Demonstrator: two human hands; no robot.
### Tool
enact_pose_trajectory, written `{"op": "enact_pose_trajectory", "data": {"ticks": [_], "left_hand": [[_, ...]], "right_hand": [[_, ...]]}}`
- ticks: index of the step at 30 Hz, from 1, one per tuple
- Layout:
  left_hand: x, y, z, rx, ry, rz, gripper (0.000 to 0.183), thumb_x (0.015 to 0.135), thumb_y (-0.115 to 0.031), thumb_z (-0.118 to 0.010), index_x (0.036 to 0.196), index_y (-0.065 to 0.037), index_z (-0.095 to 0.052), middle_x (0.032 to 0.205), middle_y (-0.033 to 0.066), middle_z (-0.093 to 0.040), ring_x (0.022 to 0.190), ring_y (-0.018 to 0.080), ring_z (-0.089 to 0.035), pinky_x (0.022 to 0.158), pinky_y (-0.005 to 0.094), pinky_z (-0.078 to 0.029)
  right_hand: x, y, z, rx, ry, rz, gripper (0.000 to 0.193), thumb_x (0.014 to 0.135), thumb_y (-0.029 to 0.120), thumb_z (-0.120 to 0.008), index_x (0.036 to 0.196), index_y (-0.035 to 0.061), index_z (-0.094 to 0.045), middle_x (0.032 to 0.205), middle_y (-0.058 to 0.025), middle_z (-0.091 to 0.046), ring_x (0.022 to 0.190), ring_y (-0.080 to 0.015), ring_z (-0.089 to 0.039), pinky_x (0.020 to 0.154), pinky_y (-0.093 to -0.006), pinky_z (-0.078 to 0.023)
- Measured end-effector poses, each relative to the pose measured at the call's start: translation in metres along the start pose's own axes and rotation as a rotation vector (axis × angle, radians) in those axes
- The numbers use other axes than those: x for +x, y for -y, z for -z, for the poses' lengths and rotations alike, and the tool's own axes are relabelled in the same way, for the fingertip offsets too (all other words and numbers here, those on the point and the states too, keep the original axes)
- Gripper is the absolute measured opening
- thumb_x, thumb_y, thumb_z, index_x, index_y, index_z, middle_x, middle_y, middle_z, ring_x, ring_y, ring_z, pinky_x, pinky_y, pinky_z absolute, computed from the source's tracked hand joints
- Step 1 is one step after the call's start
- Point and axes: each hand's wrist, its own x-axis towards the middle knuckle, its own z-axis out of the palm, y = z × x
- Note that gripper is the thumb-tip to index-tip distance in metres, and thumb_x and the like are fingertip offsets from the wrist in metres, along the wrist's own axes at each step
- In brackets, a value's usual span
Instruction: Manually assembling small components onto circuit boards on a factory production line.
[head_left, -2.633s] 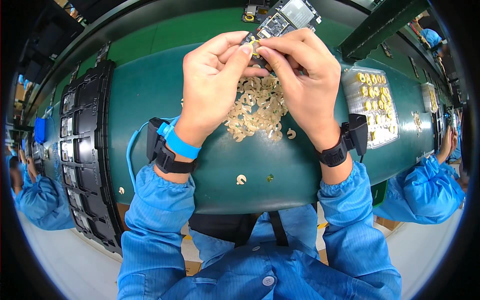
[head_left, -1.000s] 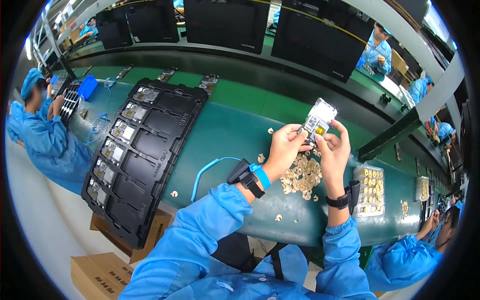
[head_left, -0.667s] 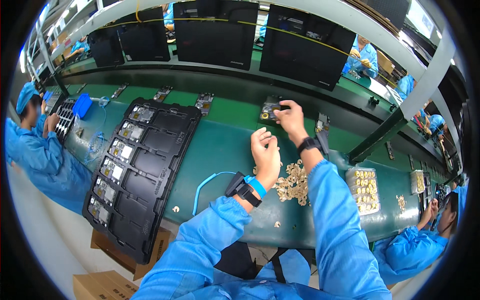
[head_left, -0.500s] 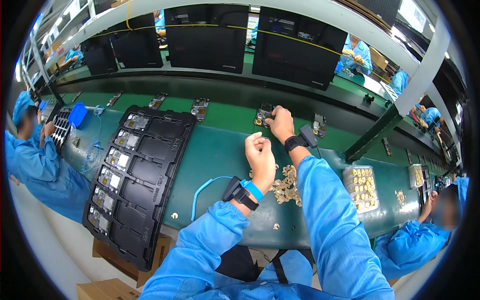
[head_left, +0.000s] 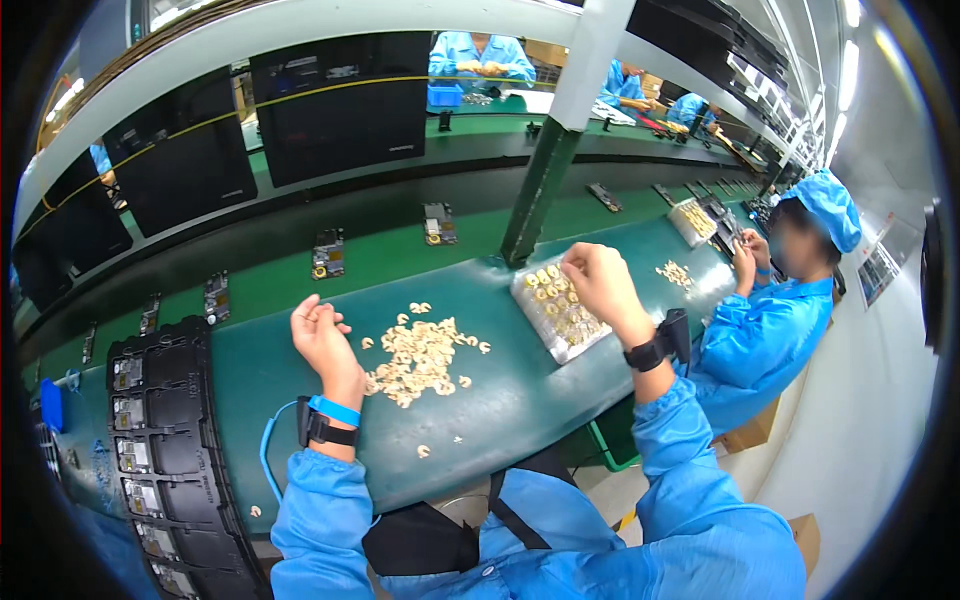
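My right hand (head_left: 605, 285) is over a clear plastic tray (head_left: 563, 352) of small round yellow-and-white parts (head_left: 552, 292). Its thumb and fingers are pinched together at the tray's right side, and whatever is between them is hidden. My left hand (head_left: 328, 348) hovers above the green bench mat, left of a heap of small cream-coloured curved pieces (head_left: 415, 355). Its fingers are loosely bent and apart, with nothing visible in them. Beyond the hands, a circuit board (head_left: 328, 254) with a yellow ring part and another board (head_left: 438, 224) lie on the green line.
A black compartment tray (head_left: 190, 440) holding several circuit boards is at the left. A green-and-white post (head_left: 545, 190) rises behind the clear tray. At the right a co-worker (head_left: 775, 300) in blue sits by a smaller pile of pieces (head_left: 675, 273). Dark panels (head_left: 340, 110) hang at the back.
My right hand has left a circuit board on the line and moved right to the clear tray. My left hand has drawn back from near that board. The view has swung right.
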Motion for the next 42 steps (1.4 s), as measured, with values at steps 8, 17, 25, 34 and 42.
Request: {"op": "enact_pose_trajectory", "data": {"ticks": [8,17,25,34,42], "left_hand": [[-0.008,-0.011,0.005,0.069,0.183,0.083,0.015,0.099,-0.006,-0.060,0.113,-0.002,-0.063,0.091,0.0027,-0.063,0.075,0.0088,-0.059,0.060,0.0225,-0.047],[-0.032,-0.025,-0.010,0.154,0.694,0.107,0.012,0.099,-0.009,-0.062,0.106,0.001,-0.066,0.087,0.0080,-0.070,0.070,0.0127,-0.067,0.063,0.0251,-0.053],[-0.057,-0.033,-0.027,0.122,0.703,0.121,0.026,0.097,-0.008,-0.071,0.120,0.004,-0.067,0.103,0.0100,-0.075,0.091,0.0140,-0.073,0.076,0.0233,-0.057],[-0.035,-0.026,-0.012,0.149,0.415,-0.106,0.015,0.097,-0.005,-0.069,0.108,0.004,-0.073,0.096,0.0074,-0.075,0.083,0.0115,-0.071,0.064,0.0232,-0.055],[-0.036,-0.026,-0.013,0.184,0.382,-0.104,0.014,0.098,-0.004,-0.068,0.107,0.005,-0.074,0.092,0.0085,-0.074,0.079,0.0123,-0.070,0.062,0.0236,-0.054]], "right_hand": [[-0.015,-0.050,-0.017,-0.112,0.202,0.270,0.018,0.088,0.009,-0.069,0.103,0.0019,-0.075,0.098,-0.0143,-0.067,0.101,-0.0346,-0.063,0.091,-0.0431,-0.052],[-0.017,-0.035,-0.022,-0.060,0.023,0.278,0.007,0.093,0.001,-0.061,0.099,-0.0026,-0.061,0.097,-0.0177,-0.062,0.092,-0.0373,-0.062,0.079,-0.0445,-0.051],[-0.023,0.091,-0.106,0.776,0.160,0.053,0.015,0.100,0.011,-0.064,0.102,-0.0028,-0.070,0.084,-0.0078,-0.067,0.075,-0.0111,-0.059,0.066,-0.0279,-0.047],[-0.005,0.139,-0.163,0.991,0.217,0.073,0.018,0.100,0.009,-0.064,0.103,-0.0081,-0.070,0.091,-0.0113,-0.075,0.082,-0.0129,-0.071,0.071,-0.0274,-0.057],[-0.004,0.130,-0.170,0.924,0.224,0.114,0.015,0.096,0.006,-0.067,0.103,-0.0075,-0.070,0.091,-0.0129,-0.075,0.080,-0.0147,-0.073,0.070,-0.0278,-0.058]]}}
